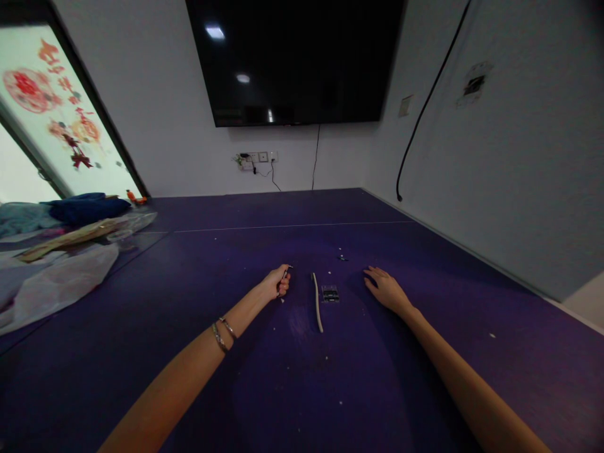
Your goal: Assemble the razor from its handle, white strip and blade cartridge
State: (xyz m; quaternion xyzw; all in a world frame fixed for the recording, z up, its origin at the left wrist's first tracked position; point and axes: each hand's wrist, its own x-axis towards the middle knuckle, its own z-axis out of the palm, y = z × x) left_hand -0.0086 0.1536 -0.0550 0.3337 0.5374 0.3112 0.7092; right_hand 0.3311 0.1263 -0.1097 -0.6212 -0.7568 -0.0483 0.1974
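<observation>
My left hand (277, 282) is closed around a small, thin dark tool with a shiny tip (289, 267); its exact kind is too small to make out. My right hand (385, 289) lies palm down on the purple surface (264, 377), fingers stretched out, holding nothing. Between the hands lies a pale length of cable (317, 305), slightly bent and darker at its far end. Just right of the cable sits a small clear packet with dark pieces (330, 294). Farther back is a tiny dark piece (343, 258), with small white scraps near it.
Plastic sheeting (66, 277), a wooden strip (70, 239) and dark blue cloth (89, 207) are heaped at the left. A television (302, 63) hangs on the back wall above sockets (259, 157). A black cable (429, 94) dangles along the right wall.
</observation>
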